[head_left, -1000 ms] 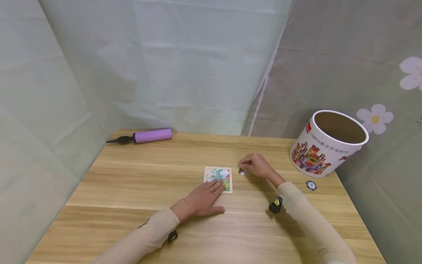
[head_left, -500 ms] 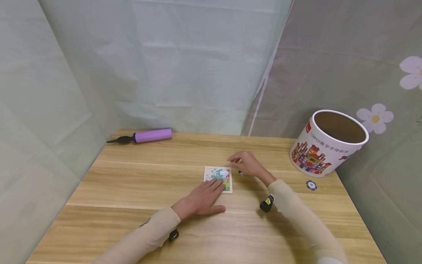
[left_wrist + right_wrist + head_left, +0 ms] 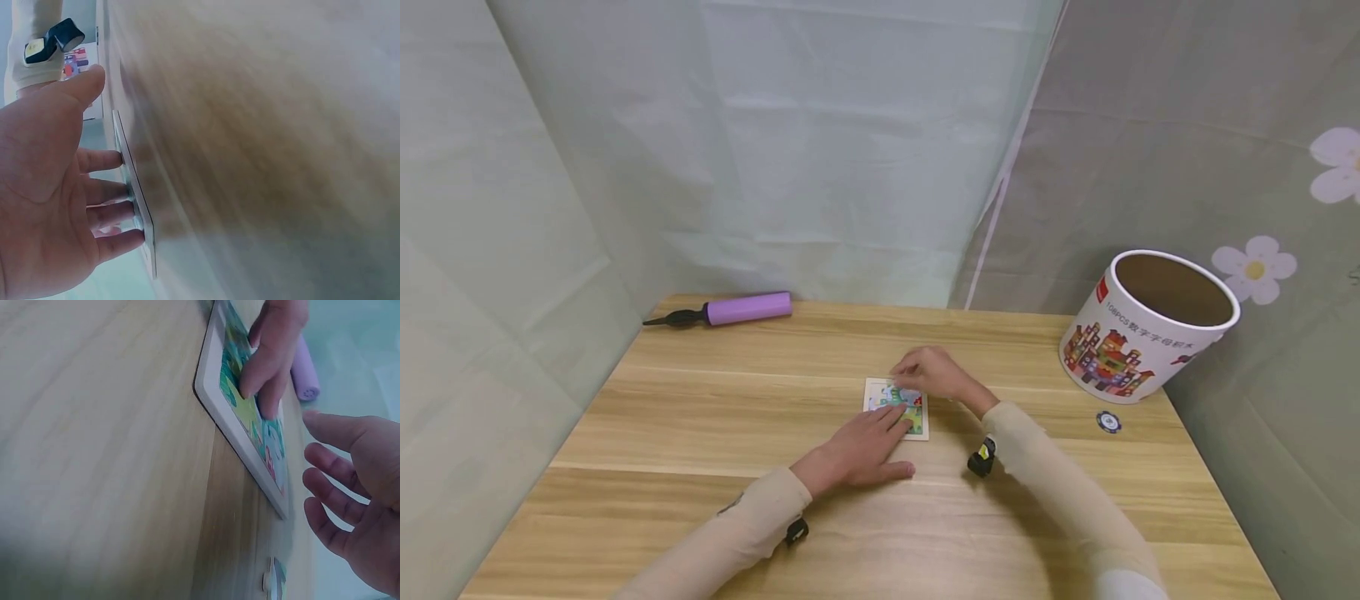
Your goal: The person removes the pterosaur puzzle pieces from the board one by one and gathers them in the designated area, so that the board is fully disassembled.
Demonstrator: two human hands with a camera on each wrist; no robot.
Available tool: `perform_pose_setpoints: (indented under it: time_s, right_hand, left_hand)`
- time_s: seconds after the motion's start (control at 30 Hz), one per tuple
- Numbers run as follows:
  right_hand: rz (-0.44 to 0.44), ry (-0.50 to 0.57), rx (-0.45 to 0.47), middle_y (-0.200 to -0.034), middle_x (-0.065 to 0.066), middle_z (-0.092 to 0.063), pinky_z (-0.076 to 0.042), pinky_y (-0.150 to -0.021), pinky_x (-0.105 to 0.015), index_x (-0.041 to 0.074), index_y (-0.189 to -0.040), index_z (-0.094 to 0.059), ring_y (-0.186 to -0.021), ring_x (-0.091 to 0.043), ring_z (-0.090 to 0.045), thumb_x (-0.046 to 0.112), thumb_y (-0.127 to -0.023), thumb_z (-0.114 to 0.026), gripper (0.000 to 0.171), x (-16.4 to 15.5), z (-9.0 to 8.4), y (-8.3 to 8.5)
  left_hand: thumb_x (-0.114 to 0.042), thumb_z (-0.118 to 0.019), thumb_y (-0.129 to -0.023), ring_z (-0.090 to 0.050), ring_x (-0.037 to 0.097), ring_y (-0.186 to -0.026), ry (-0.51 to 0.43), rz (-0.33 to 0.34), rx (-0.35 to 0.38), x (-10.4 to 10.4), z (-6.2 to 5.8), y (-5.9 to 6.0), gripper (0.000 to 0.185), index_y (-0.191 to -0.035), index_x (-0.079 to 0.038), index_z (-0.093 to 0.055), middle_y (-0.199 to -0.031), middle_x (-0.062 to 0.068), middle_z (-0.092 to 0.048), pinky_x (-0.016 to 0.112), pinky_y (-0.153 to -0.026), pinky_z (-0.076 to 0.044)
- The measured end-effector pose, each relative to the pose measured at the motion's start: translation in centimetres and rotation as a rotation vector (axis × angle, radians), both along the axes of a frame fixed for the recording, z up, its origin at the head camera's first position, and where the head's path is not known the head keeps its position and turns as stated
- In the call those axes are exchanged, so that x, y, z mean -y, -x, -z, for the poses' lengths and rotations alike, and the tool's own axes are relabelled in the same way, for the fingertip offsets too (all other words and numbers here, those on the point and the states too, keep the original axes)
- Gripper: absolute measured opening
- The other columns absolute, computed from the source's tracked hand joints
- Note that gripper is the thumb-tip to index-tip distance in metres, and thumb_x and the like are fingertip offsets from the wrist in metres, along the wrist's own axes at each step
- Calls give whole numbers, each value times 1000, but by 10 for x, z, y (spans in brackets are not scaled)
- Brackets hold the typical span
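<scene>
A small square jigsaw puzzle [image 3: 916, 428] with a pale frame lies mid-table. My left hand [image 3: 867, 450] rests on its near part, straight fingertips touching the picture and thumb held out to the side. Over the puzzle's far edge is my right hand [image 3: 931, 372]. In the right wrist view its thumb [image 3: 334, 430] stands forward and the other visible fingers are bent. The index fingertip is hidden there, so whether a piece is pinched cannot be told. A loose puzzle piece [image 3: 278, 580] lies on the table beside the frame, under the right hand.
A purple hand pump [image 3: 748, 308] with a black nozzle lies at the back left. A white printed bucket [image 3: 1120, 350] stands at the back right, with a blue and white poker chip [image 3: 1108, 422] in front. Cloth walls [image 3: 835, 167] border the wooden table [image 3: 715, 433].
My right hand has moved left from the loose pieces beside the puzzle to above its far edge. The left hand has stayed on the puzzle.
</scene>
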State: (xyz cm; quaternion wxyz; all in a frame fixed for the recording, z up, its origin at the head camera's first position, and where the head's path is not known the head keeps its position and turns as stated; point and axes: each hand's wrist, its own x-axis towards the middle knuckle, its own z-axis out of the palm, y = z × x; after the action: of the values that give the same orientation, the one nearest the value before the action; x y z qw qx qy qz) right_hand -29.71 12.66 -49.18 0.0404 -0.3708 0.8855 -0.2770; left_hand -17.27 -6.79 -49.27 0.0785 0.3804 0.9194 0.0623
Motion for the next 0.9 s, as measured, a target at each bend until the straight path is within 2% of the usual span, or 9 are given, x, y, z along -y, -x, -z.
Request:
perform_pose_setpoints:
  time_s: [0.1, 0.23, 0.4, 0.67, 0.9]
  right_hand:
    - [-45, -41, -7, -102, 0, -77, -56, -83, -28, 13, -107, -82, -92, -11, -69, 22, -92, -78, 18, 7, 1, 1]
    - [-72, -79, 32, -103, 3, -76, -56, -82, -26, 15, -106, -82, -93, -10, -68, 22, -93, -77, 16, 14, 2, 2]
    - [-68, -103, 63, -102, 4, -74, -54, -80, -26, 15, -105, -82, -92, -9, -64, 23, -93, -77, 15, 18, 3, 2]
    - [-74, -119, 53, -96, 6, -72, -52, -77, -25, 16, -100, -83, -86, -7, -60, 22, -92, -79, 11, 19, 1, 2]
    - [-81, -116, 56, -96, 6, -72, -50, -76, -25, 17, -97, -83, -85, -7, -58, 21, -92, -79, 8, 21, 1, 1]
  left_hand:
    - [-58, -48, -102, -36, 34, -149, 5, 0, -9, -1, 0, 1, 74, -152, -4, -44, -161, 19, -39, 47, -120, -34]
    - [-59, -47, -103, -37, 34, -148, 15, 4, -21, -2, 1, 1, 73, -152, -4, -45, -160, 18, -40, 47, -119, -36]
    - [-60, -46, -103, -36, 32, -149, 29, 5, -24, -3, 1, 1, 74, -152, -5, -45, -161, 17, -39, 47, -119, -36]
    - [-60, -45, -103, -37, 31, -149, 23, -13, -21, -6, -1, 2, 74, -151, -4, -45, -161, 17, -39, 45, -119, -36]
    - [-63, -44, -102, -32, 31, -152, 58, -58, 0, -10, -1, 0, 80, -155, -5, -40, -165, 15, -33, 49, -119, -35]
